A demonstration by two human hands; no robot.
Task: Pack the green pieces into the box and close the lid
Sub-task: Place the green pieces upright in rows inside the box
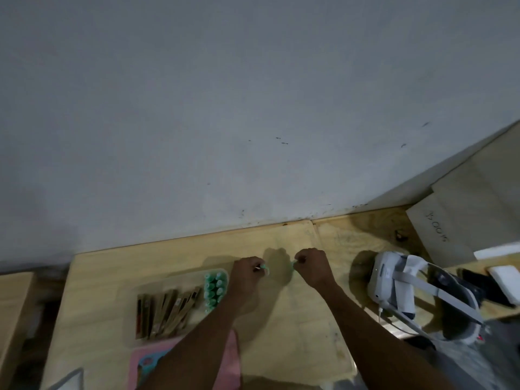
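1. Low in the centre of the frame, two bare forearms are reaching up from the bottom edge over a pale wooden table [295,319] that is butting against a grey wall [225,108].
2. Left of centre, the left hand [244,275] is curling its fingers and pinching a small green piece [264,267] at its fingertips.
3. Just right of it, the right hand [312,267] is pinching a second green piece [294,263] between thumb and fingers; the two hands are sitting near each other but apart.
4. Left of the left hand, a clear plastic box [157,282] is lying open on the table, holding a cluster of green pieces [215,288] in its right end and a row of brown packets [166,313] leaning in the middle.
5. Along the bottom edge, a pink item [146,361] is showing partly under the left forearm; what it is cannot be told.
6. At the right of the frame, a white headset [394,282] with grey straps is resting on the table, with a cardboard box [464,209] standing behind it in the upper right.
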